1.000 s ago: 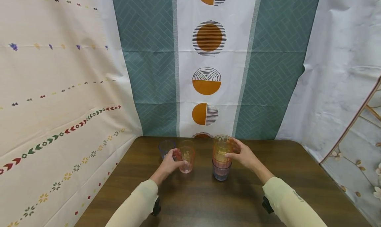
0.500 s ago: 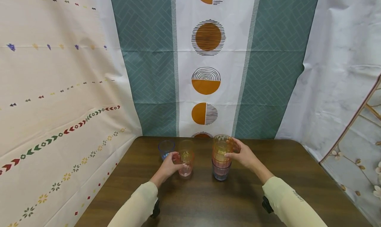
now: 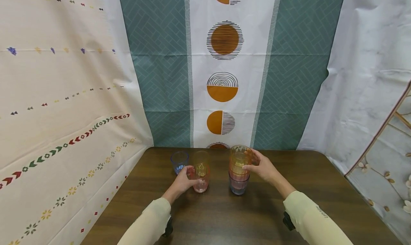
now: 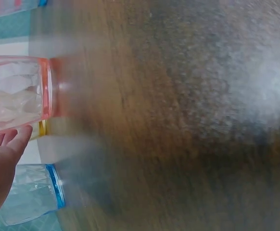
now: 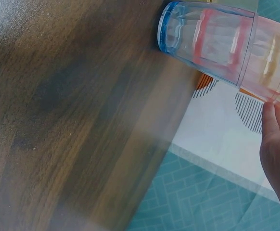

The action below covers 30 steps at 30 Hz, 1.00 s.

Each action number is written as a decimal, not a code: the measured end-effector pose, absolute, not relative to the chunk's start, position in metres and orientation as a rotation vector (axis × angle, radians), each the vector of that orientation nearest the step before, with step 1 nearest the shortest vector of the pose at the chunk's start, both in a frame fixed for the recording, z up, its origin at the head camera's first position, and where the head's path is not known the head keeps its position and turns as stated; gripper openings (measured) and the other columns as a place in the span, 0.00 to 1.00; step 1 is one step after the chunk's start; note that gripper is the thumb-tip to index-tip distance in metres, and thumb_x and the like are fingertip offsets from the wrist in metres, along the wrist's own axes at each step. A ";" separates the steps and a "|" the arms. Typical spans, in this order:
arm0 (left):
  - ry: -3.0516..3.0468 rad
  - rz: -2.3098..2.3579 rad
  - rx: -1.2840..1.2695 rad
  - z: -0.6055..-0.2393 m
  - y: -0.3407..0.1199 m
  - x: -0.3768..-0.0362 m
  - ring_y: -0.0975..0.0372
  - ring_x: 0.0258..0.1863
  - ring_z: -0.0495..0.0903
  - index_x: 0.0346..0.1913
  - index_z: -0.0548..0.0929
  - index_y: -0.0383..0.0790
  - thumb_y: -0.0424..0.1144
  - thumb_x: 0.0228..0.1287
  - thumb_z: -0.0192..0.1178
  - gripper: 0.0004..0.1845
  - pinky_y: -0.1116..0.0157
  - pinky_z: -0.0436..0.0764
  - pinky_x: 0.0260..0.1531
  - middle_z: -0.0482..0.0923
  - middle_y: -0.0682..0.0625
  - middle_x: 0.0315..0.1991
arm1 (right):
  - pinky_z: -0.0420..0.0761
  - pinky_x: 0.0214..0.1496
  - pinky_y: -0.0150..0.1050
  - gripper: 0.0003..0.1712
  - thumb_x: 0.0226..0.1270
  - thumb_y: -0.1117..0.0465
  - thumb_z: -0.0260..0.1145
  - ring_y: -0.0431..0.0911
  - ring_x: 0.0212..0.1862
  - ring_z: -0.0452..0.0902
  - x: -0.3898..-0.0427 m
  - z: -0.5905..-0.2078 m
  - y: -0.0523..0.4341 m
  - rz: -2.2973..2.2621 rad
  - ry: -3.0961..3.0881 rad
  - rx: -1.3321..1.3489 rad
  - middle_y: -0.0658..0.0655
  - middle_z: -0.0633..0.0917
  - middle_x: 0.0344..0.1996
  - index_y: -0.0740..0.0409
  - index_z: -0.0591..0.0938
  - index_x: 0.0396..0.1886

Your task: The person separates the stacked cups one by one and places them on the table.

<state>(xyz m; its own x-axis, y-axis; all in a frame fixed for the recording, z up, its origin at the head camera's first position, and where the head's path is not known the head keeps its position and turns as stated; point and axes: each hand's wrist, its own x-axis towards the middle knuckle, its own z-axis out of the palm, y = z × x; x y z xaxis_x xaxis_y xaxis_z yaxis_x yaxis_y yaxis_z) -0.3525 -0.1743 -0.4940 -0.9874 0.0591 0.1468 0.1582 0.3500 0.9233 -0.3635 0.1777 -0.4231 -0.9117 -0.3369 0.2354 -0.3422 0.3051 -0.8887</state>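
Head view shows the left hand (image 3: 183, 180) with its grip curled around a pink cup (image 3: 201, 179) standing on the brown table (image 3: 218, 216). The right hand (image 3: 261, 167) holds the orange top cup of a stack of cups (image 3: 239, 170). A blue cup (image 3: 179, 162) stands just beside, behind the left hand. No label or writing can be read.
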 end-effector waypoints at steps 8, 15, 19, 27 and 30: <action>-2.527 -1.731 -0.220 -0.496 -0.175 -0.349 0.42 0.62 0.69 0.68 0.62 0.26 0.37 0.52 0.77 0.45 0.44 0.70 0.60 0.71 0.34 0.61 | 0.66 0.66 0.61 0.49 0.63 0.58 0.73 0.66 0.72 0.58 -0.362 -0.422 0.176 1.736 -2.538 0.642 0.65 0.66 0.72 0.65 0.56 0.77; -2.587 -1.724 -0.274 -0.496 -0.178 -0.349 0.38 0.66 0.64 0.74 0.52 0.26 0.34 0.52 0.75 0.53 0.42 0.67 0.63 0.68 0.31 0.65 | 0.64 0.68 0.62 0.49 0.64 0.58 0.73 0.66 0.72 0.56 -0.362 -0.423 0.176 1.730 -2.547 0.642 0.65 0.66 0.72 0.64 0.56 0.77; -2.615 -1.686 -0.252 -0.489 -0.180 -0.349 0.39 0.68 0.63 0.76 0.50 0.31 0.39 0.52 0.76 0.56 0.42 0.66 0.64 0.63 0.31 0.69 | 0.63 0.68 0.62 0.50 0.64 0.57 0.73 0.66 0.73 0.55 -0.361 -0.423 0.177 1.740 -2.554 0.631 0.65 0.65 0.73 0.64 0.55 0.77; -2.597 -1.674 -0.204 -0.467 -0.184 -0.347 0.40 0.73 0.55 0.78 0.50 0.39 0.48 0.58 0.73 0.53 0.41 0.61 0.67 0.56 0.36 0.74 | 0.62 0.69 0.62 0.48 0.64 0.59 0.73 0.66 0.73 0.55 -0.362 -0.426 0.177 1.756 -2.523 0.645 0.65 0.64 0.73 0.64 0.56 0.77; -2.588 -1.658 -0.204 -0.461 -0.184 -0.348 0.41 0.73 0.55 0.78 0.50 0.40 0.48 0.59 0.72 0.52 0.41 0.61 0.66 0.56 0.36 0.74 | 0.61 0.69 0.62 0.49 0.64 0.59 0.72 0.66 0.73 0.55 -0.361 -0.427 0.175 1.764 -2.512 0.644 0.65 0.64 0.73 0.64 0.56 0.77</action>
<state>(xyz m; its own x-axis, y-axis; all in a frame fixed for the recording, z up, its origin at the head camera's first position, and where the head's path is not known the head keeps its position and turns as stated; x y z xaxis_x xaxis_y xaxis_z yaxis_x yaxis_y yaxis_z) -0.3483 -0.1841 -0.4607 -0.9893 0.0779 0.1230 0.1443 0.4125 0.8995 -0.3614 0.1753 -0.4266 -0.9157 -0.3263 0.2347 -0.3315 0.2830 -0.9000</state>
